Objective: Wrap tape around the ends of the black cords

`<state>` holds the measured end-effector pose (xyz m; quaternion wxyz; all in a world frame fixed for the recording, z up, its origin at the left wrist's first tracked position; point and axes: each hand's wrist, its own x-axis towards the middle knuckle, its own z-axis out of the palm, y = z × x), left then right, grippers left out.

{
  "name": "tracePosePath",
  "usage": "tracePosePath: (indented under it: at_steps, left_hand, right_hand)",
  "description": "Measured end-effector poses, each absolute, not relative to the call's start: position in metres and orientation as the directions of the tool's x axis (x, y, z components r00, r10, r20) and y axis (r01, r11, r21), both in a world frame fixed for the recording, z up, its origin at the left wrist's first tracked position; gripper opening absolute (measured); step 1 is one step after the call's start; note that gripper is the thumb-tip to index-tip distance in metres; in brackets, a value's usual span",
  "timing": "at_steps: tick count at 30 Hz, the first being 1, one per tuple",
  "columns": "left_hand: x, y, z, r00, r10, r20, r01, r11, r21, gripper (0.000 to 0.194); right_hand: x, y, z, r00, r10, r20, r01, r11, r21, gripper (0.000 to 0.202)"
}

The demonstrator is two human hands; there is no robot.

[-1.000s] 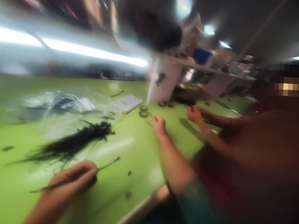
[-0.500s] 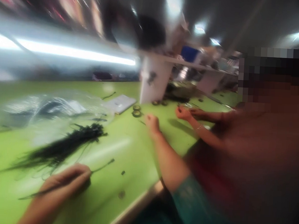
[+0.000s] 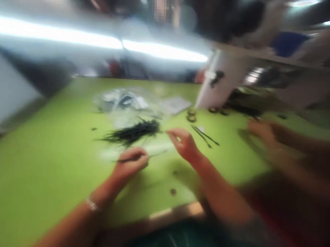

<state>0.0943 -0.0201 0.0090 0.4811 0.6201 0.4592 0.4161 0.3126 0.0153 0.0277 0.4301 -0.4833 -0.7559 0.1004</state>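
My left hand (image 3: pixel 132 160) is closed around a thin dark cable (image 3: pixel 158 153), whose ends stick out on both sides of the fist. Just right of it, my right hand (image 3: pixel 183 144) hovers over the table with thumb and fingertips pinched together; blur hides whether anything is between them. A bundle of black cables (image 3: pixel 135 132) lies behind my left hand. Beyond my right hand, two short dark cables (image 3: pixel 205 136) rest side by side on the green table (image 3: pixel 68 177).
Clear plastic bags (image 3: pixel 124 101) and a white pad (image 3: pixel 177 105) lie at the back. Rolls of tape (image 3: pixel 191 115) stand by a white upright panel (image 3: pixel 222 80). At right, a co-worker's hands (image 3: pixel 264 132) are over the table. Small dark bits (image 3: pixel 173 191) lie near the front edge.
The view has swung left. My right hand has drawn back from beside the tape rolls toward my left hand, uncovering the two short cables. My left hand still grips its cable.
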Motion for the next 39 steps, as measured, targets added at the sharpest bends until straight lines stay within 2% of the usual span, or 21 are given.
tracePosePath:
  at_steps: [2,4,8,11,13,15,17,19,22,24,26,29,30,32,34,35,37,39]
  left_hand:
    - [0.093,-0.016,0.006,0.22,0.963,0.155,0.189,-0.198,0.962,0.018]
    - [0.091,-0.013,0.003,0.198,0.948,0.248,0.237,-0.292,0.927,0.018]
    - [0.091,-0.013,0.001,0.209,0.891,0.403,0.319,-0.452,0.833,0.016]
    - [0.092,-0.013,0.001,0.247,0.889,0.386,0.285,-0.448,0.847,0.013]
    - [0.091,-0.012,0.002,0.267,0.918,0.293,0.231,-0.356,0.905,0.011]
    - [0.089,-0.011,0.002,0.286,0.948,0.137,0.159,-0.188,0.969,0.013]
    - [0.085,-0.01,0.003,0.319,0.947,-0.036,0.08,0.011,0.997,0.018]
    - [0.081,-0.008,0.004,0.387,0.91,-0.152,0.0,0.165,0.986,0.022]
    - [0.075,-0.006,0.008,0.455,0.868,-0.198,-0.119,0.279,0.953,0.025]
    - [0.074,-0.005,0.009,0.461,0.864,-0.204,-0.178,0.315,0.932,0.027]
    - [0.074,-0.006,0.008,0.453,0.866,-0.211,-0.205,0.332,0.921,0.027]
    - [0.077,-0.007,0.005,0.384,0.906,-0.179,-0.165,0.258,0.952,0.022]
    - [0.078,-0.008,0.003,0.336,0.934,-0.12,-0.115,0.167,0.979,0.019]
    - [0.08,-0.008,0.001,0.255,0.961,0.11,0.058,-0.128,0.99,0.014]
    - [0.082,-0.01,0.0,0.269,0.891,0.366,0.231,-0.429,0.873,0.01]
    - [0.083,-0.01,0.0,0.309,0.839,0.448,0.282,-0.531,0.799,0.009]
    - [0.083,-0.011,0.0,0.383,0.761,0.524,0.326,-0.642,0.694,0.01]
    - [0.082,-0.01,0.0,0.433,0.727,0.533,0.326,-0.678,0.659,0.011]
  right_hand:
    - [0.288,-0.001,0.027,-0.379,0.744,0.55,0.531,0.662,-0.529,0.022]
    - [0.273,-0.012,0.026,-0.49,0.742,0.458,0.514,0.67,-0.535,0.022]
    - [0.268,-0.014,0.024,-0.573,0.792,0.211,0.592,0.577,-0.562,0.021]
    - [0.274,-0.01,0.023,-0.565,0.809,0.163,0.616,0.545,-0.569,0.022]
    - [0.277,-0.01,0.022,-0.563,0.804,0.191,0.608,0.56,-0.563,0.022]
    - [0.277,-0.011,0.02,-0.565,0.775,0.283,0.592,0.62,-0.515,0.02]
    - [0.276,-0.011,0.018,-0.561,0.72,0.409,0.611,0.693,-0.383,0.02]
    - [0.275,-0.011,0.016,-0.572,0.623,0.534,0.636,0.748,-0.192,0.022]
    - [0.278,-0.007,0.012,-0.624,0.439,0.646,0.603,0.796,0.041,0.02]
    - [0.281,-0.005,0.01,-0.642,0.362,0.675,0.574,0.812,0.11,0.018]
    - [0.282,-0.002,0.007,-0.644,0.334,0.688,0.562,0.817,0.13,0.018]
    - [0.28,0.001,0.003,-0.614,0.401,0.68,0.57,0.821,0.03,0.013]
    - [0.279,0.001,0.003,-0.595,0.448,0.667,0.57,0.82,-0.043,0.011]
    - [0.278,0.002,0.003,-0.56,0.553,0.616,0.56,0.801,-0.21,0.01]
    - [0.278,0.002,0.006,-0.558,0.645,0.522,0.55,0.758,-0.351,0.014]
    - [0.278,0.001,0.007,-0.573,0.684,0.451,0.551,0.729,-0.406,0.016]
    - [0.279,0.0,0.008,-0.597,0.744,0.302,0.557,0.654,-0.512,0.023]
    - [0.281,0.0,0.008,-0.609,0.763,0.215,0.534,0.595,-0.6,0.026]
